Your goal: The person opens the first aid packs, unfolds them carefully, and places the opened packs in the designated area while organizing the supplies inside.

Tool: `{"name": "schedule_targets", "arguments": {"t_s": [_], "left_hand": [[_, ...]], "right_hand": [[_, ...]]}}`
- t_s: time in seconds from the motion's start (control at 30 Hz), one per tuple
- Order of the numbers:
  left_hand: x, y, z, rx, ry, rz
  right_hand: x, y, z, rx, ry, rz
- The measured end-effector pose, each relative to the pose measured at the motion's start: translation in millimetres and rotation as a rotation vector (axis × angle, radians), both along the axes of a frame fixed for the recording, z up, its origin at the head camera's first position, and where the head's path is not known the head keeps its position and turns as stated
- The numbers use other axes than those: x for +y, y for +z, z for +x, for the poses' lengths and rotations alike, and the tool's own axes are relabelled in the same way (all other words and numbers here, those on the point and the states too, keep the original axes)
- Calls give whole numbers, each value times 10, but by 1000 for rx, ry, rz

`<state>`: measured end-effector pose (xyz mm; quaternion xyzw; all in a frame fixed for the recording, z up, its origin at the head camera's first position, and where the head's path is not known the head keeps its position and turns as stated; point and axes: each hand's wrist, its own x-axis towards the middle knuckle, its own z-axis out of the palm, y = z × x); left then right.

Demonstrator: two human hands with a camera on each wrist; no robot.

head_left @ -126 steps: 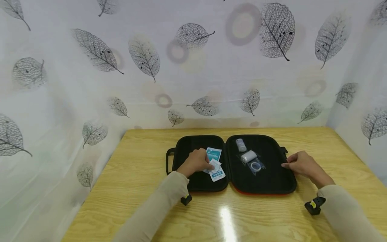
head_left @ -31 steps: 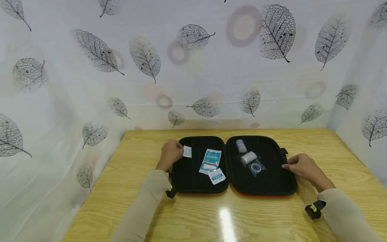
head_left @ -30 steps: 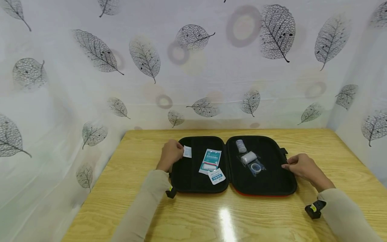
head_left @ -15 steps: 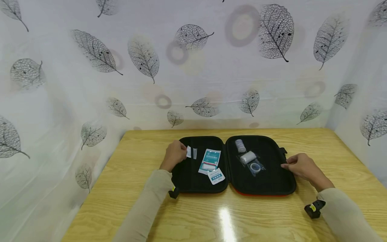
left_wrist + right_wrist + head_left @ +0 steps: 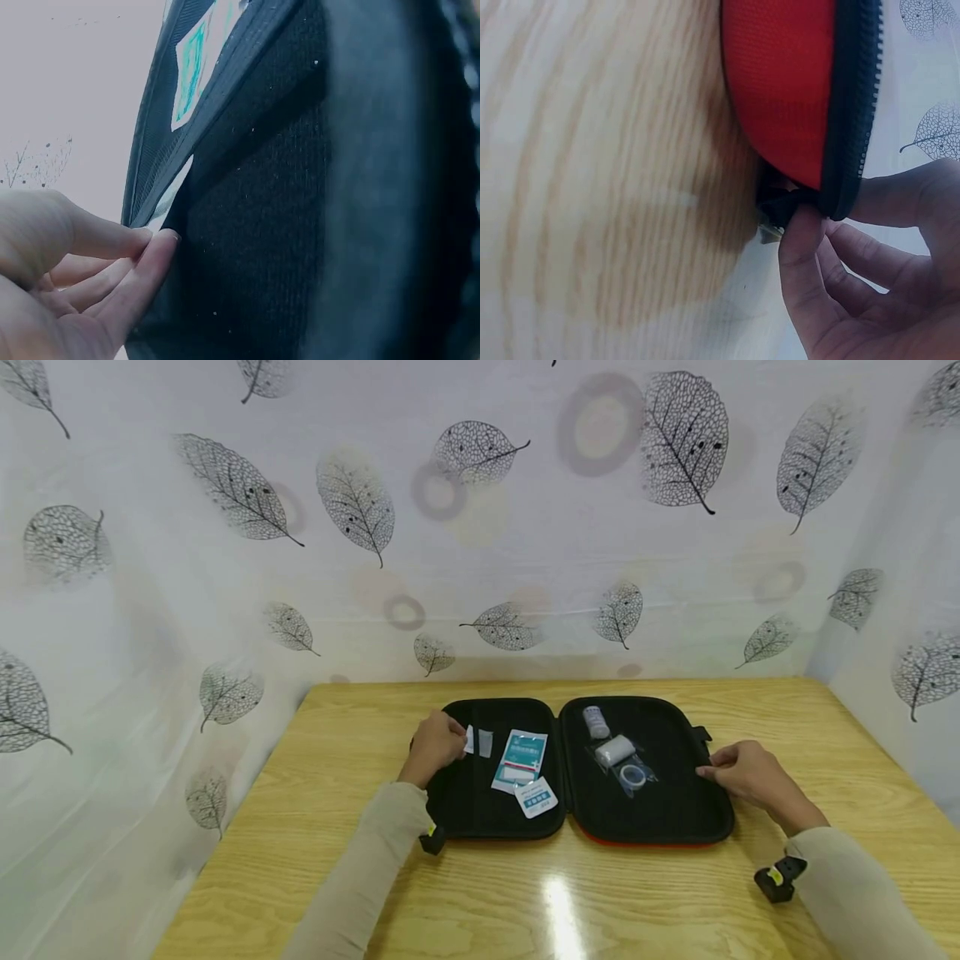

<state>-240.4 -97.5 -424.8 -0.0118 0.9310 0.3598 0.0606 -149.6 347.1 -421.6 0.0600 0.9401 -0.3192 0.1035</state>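
Observation:
A black-lined, red-shelled zip case (image 5: 660, 814) lies unfolded on the table. In its left half my left hand (image 5: 435, 747) pinches a small white packet (image 5: 469, 740) between thumb and fingers. The packet crosses the dark edge band of a mesh pocket (image 5: 474, 802), and its far part looks dimmer through the mesh. In the left wrist view only a white sliver of the packet (image 5: 174, 196) shows at the fingertips. My right hand (image 5: 753, 772) pinches the outer rim of the right half; in the right wrist view the fingers grip beside the zip (image 5: 847, 202).
A teal-and-white packet (image 5: 521, 756) and a white sachet (image 5: 536, 797) lie in the left half. The right half holds a small white bottle (image 5: 596, 722), a bandage roll (image 5: 615, 749) and a tape roll (image 5: 633, 776). A leaf-print curtain (image 5: 525, 552) hangs behind the wooden table (image 5: 360, 710).
My left hand first carried the white packet left from beside the other packets. Since then it has moved slightly right, sliding the packet past the pocket's band. My right hand stays at the rim.

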Motion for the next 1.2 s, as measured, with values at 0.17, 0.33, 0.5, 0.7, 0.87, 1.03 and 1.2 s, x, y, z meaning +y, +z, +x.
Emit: {"name": "schedule_targets", "arguments": {"t_s": [0.17,0.33,0.5,0.7,0.87,1.03,1.2], "left_hand": [[30,2,8,6,-37,-3],[36,17,3,47,-74,-61],[36,83,23,133,-86,-140],[95,188,88,93,-149,-75],[184,191,115,15,-222,-37],[265,135,122,-66,-293,-91],[339,112,130,-111,-314,-134]], "right_hand": [[-5,7,1,-4,-7,-7],[-7,8,6,-1,-12,-10],[5,8,8,8,-11,-7],[16,-11,12,39,1,20],[12,-21,10,36,4,15],[12,-29,7,27,-2,10],[14,-29,4,18,-8,-4]]}}
